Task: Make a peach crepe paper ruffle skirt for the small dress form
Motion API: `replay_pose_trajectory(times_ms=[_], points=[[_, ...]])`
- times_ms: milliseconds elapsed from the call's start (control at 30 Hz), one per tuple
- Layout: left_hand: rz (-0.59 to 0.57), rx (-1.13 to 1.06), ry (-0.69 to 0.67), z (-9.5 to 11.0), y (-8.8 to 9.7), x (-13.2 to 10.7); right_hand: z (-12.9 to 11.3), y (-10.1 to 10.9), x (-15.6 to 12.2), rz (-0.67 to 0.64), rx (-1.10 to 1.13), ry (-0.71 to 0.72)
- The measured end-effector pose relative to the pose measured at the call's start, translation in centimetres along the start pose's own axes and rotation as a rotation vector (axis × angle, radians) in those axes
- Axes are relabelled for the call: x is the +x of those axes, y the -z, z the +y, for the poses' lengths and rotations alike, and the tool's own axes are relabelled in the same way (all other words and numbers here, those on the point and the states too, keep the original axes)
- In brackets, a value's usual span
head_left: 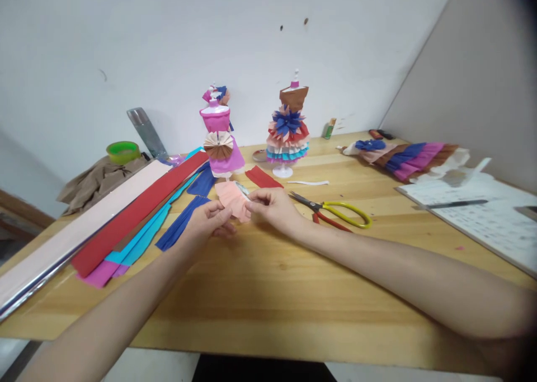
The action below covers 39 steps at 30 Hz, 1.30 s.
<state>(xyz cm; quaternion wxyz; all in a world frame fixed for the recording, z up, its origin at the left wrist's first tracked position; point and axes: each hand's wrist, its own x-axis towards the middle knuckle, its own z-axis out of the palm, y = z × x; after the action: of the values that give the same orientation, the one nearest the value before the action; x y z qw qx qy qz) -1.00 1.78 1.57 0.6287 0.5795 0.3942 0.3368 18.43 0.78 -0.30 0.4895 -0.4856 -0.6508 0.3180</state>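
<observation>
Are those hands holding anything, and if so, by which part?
Yes, a ruffled peach-pink paper piece. The right hand pinches its right edge; the left hand is at its lower-left edge, though whether it grips too is unclear.

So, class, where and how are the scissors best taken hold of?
Probably grip the scissors by the yellow handle, coming from the right: they lie flat, blades pointing left towards the right hand, with the yellow loop uncovered at the opposite end. The right forearm partly hides the red handle.
</observation>
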Motion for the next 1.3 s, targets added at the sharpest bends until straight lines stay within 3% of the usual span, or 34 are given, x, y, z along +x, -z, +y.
replay_pose_trajectory(times_ms=[400,500,633,833,967,1300], points=[[0.07,-0.175,0.08,-0.9,0.0,0.5,0.7,-0.5,-0.2,-0.002,0.042,0.013],[0.039,-0.219,0.114,-0.9,-0.5,0.3,0.8,-0.6,-0.4,0.003,0.044,0.017],[-0.004,-0.144,0.164,-0.7,-1.0,-0.1,0.6,-0.8,-0.7,-0.009,0.033,0.012],[0.098,-0.021,0.104,-0.5,-1.0,0.0,0.6,-0.9,-0.7,-0.024,0.049,0.01],[0.097,0.023,0.092,-0.3,-1.0,-0.1,0.7,-1.0,-0.7,-0.017,0.039,0.016],[0.045,-0.019,0.113,-0.4,-1.7,-0.5,0.6,-1.0,-0.8,0.008,0.047,-0.013]])
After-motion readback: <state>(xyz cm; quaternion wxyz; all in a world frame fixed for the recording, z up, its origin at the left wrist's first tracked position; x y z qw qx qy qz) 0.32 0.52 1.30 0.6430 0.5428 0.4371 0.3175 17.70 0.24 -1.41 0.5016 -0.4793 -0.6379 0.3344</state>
